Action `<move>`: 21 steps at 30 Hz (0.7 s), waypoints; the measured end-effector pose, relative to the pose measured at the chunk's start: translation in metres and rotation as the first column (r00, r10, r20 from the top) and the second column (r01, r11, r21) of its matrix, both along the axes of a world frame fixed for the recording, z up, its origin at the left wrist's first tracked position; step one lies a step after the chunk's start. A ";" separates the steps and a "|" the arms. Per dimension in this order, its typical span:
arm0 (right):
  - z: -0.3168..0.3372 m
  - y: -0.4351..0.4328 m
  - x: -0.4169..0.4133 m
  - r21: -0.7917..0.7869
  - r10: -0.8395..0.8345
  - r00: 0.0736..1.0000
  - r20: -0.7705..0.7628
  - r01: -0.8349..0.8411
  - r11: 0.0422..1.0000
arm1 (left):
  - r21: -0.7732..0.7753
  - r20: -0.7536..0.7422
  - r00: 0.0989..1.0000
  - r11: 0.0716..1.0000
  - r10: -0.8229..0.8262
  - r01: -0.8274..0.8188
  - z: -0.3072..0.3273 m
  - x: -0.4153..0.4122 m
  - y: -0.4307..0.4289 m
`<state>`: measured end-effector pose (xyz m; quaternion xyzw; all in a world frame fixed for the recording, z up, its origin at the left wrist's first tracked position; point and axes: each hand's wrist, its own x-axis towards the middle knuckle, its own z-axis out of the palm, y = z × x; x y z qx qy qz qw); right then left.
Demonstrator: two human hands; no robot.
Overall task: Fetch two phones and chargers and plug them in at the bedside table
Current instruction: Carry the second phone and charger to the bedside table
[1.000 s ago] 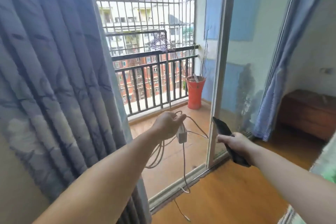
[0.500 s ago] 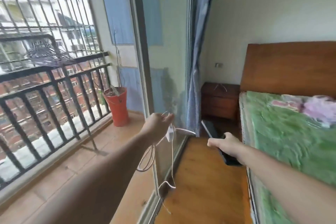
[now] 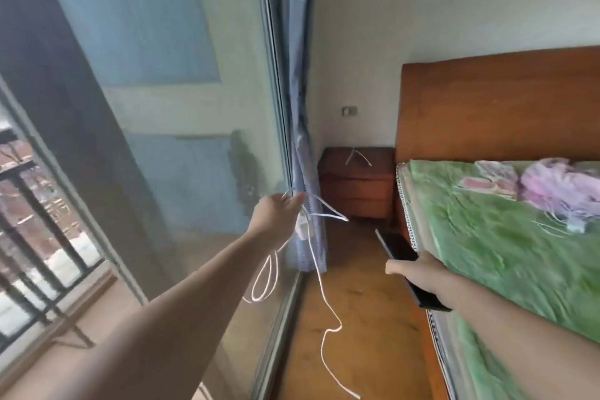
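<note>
Head view. The left hand [image 3: 276, 214], stretched forward, is closed around a white charger [image 3: 302, 228], whose plug block hangs just below the fingers. Its cable [image 3: 331, 329] drops in loops beneath the left wrist, and one strand trails down toward the wooden floor [image 3: 367, 364].

The right hand [image 3: 418, 273] grasps a dark phone [image 3: 397, 245] edgewise. The phone's upper part projects beyond the fingers and its lower end shows beneath the wrist. Whether one handset or two is held cannot be told.

The bedside table [image 3: 357, 185] stands well ahead of both hands and apart from them, with a thin white cord [image 3: 358, 156] lying on its top. A wall socket [image 3: 349, 111] sits above it.

A blue curtain [image 3: 302, 107] hangs just beyond the left hand, against the edge of a glass door [image 3: 181, 107] that runs along the left arm's outer side. A bed [image 3: 487, 253] with a green cover lies on the right hand's outer side, its edge close to the phone. Its wooden headboard [image 3: 500, 101] rises beyond the right hand. Farther out on the bed rest a pink cloth [image 3: 552, 188] and a small pale object [image 3: 576, 226] with thin cords, too blurred to identify.
</note>
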<state>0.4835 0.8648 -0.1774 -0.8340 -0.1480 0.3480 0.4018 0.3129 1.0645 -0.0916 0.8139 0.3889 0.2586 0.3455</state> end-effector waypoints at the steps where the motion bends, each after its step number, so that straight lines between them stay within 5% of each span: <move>1: 0.003 0.010 0.021 -0.005 -0.011 1.000 0.014 0.011 1.000 | -0.003 0.004 1.000 1.000 -0.015 0.015 0.003 0.021 0.013; 21: 0.027 0.295 0.405 -0.031 -0.081 0.990 0.113 0.085 0.996 | -0.065 0.104 0.982 0.984 -0.160 0.167 0.009 0.448 0.324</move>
